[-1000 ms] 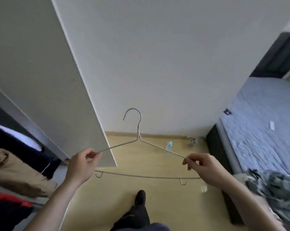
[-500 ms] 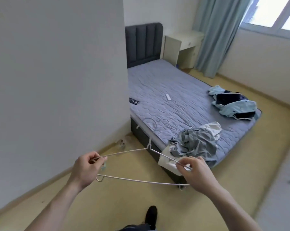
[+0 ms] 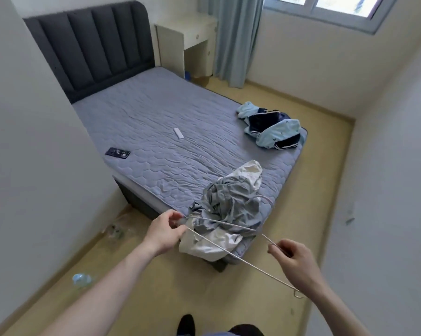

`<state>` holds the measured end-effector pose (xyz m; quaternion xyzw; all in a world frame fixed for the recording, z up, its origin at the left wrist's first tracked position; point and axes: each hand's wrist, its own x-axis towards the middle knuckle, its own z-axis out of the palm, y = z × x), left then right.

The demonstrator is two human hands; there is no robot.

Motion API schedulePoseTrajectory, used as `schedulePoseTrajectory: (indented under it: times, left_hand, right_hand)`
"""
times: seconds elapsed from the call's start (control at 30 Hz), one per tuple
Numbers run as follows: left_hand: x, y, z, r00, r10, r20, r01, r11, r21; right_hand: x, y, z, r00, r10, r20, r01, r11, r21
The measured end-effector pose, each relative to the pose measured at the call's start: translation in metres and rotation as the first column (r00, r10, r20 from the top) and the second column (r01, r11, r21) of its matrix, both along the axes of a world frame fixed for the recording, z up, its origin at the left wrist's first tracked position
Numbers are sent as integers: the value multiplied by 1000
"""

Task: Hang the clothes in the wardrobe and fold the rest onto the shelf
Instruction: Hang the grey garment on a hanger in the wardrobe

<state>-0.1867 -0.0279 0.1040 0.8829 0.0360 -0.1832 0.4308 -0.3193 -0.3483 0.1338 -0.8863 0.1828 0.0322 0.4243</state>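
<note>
The left hand (image 3: 164, 232) and right hand (image 3: 293, 259) are each pinching one end of the wire hanger (image 3: 231, 248), holding it above the bed's (image 3: 156, 132) near corner, over the grey clothes pile (image 3: 231, 204). Its long axis is running left-right, hook pointing away. Risk: the hook may snag the fabric, dragging the pile off.

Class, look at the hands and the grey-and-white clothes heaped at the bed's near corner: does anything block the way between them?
Only the wire hanger, which the left hand and right hand pinch by its ends, crosses in front of the grey-and-white clothes. Nothing else visible lies between.
</note>
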Motion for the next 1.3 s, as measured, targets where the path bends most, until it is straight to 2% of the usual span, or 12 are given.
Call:
schedulePoseTrajectory:
  times: [0.13, 0.27, 0.43, 0.53, 0.73, 0.87, 1.0, 1.2, 1.3]
  left_hand:
    - [45, -62, -28, 987, -123, -105, 127, 991, 31]
    - [72, -112, -65, 959, -158, -234, 173, 984, 44]
    - [105, -177, -105, 937, -1, -348, 35, 995, 93]
    - [124, -211, -129, 886, 130, -445, -64, 985, 159]
    - [170, -271, -179, 834, 193, -517, -68, 966, 251]
    - [213, -299, -239, 835, 193, -516, -74, 967, 244]
    - [254, -313, -323, 816, 239, -527, -107, 958, 267]
    - [286, -325, -450, 780, 314, -541, -168, 938, 303]
    - [295, -326, -500, 749, 349, -564, -232, 935, 270]
  right_hand:
    - [30, -60, -15, 991, -130, -12, 130, 991, 28]
    - [79, -112, -40, 984, -169, -61, 172, 984, 54]
    - [154, -182, -65, 981, -125, -151, 149, 977, 154]
    - [194, -223, -80, 970, -120, -214, 161, 969, 188]
    - [267, -272, -120, 941, -39, -336, 109, 975, 194]
    - [296, -285, -165, 929, -15, -371, 98, 973, 208]
    - [312, -292, -217, 909, -56, -413, 155, 965, 210]
    - [329, -292, -304, 885, -84, -458, 183, 967, 178]
    - [333, -287, -338, 874, -99, -476, 206, 962, 177]
